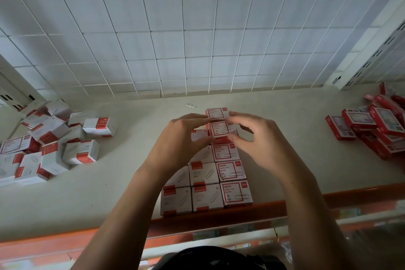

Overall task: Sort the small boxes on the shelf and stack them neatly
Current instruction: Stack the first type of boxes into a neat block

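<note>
On the far left of the cream shelf board (131,182) we see a loose heap of small white cardboard boxes with red bands (54,138), tumbled at all angles. Moving right, our left hand (182,138) curves in, its forefinger and thumb closing on the left edge of a small white box with a red-framed label (221,129). That box sits near the far end of a tidy block of matching white-and-red boxes (206,182), set in rows from the orange front lip (219,215) toward the white wire grid panel (197,28). A stray metal paper clip (191,105) lies just beyond. Our right hand (258,138) pinches the same box from the right, fingers half curled. Far right lies a jumbled pile of red boxes (372,129).
</note>
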`<control>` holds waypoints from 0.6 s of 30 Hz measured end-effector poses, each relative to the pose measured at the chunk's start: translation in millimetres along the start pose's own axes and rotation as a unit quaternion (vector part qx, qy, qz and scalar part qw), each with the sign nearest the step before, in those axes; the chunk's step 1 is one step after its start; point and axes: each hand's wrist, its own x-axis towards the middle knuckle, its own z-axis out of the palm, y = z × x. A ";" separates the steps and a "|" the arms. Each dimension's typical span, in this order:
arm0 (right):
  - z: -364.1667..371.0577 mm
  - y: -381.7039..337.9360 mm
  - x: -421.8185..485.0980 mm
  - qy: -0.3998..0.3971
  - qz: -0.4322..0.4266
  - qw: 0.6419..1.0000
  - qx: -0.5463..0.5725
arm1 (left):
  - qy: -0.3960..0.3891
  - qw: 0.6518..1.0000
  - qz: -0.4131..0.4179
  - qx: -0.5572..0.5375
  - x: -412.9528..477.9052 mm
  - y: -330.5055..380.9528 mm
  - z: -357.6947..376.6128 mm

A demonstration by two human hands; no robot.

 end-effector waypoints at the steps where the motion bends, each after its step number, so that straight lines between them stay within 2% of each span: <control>1: -0.4 -1.4 -0.2 -0.001 -0.008 1.000 0.002 | -0.004 1.000 0.000 -0.001 -0.4 -0.3 -0.6; 7: 7.8 -2.5 -3.4 0.020 -0.018 0.999 -0.037 | -0.017 0.999 0.015 0.032 -6.0 -0.4 -1.2; 10: 12.4 -10.4 -6.1 0.040 -0.016 0.997 -0.069 | 0.027 0.998 0.011 0.052 -18.5 -3.3 -8.3; 13: 18.9 -31.7 -4.9 0.047 -0.066 0.996 -0.046 | 0.070 0.995 0.006 0.067 -39.0 -14.3 -22.5; 18: 56.5 -83.8 5.7 -0.005 -0.122 0.992 0.000 | 0.122 0.986 -0.024 0.108 -85.5 -46.1 -55.4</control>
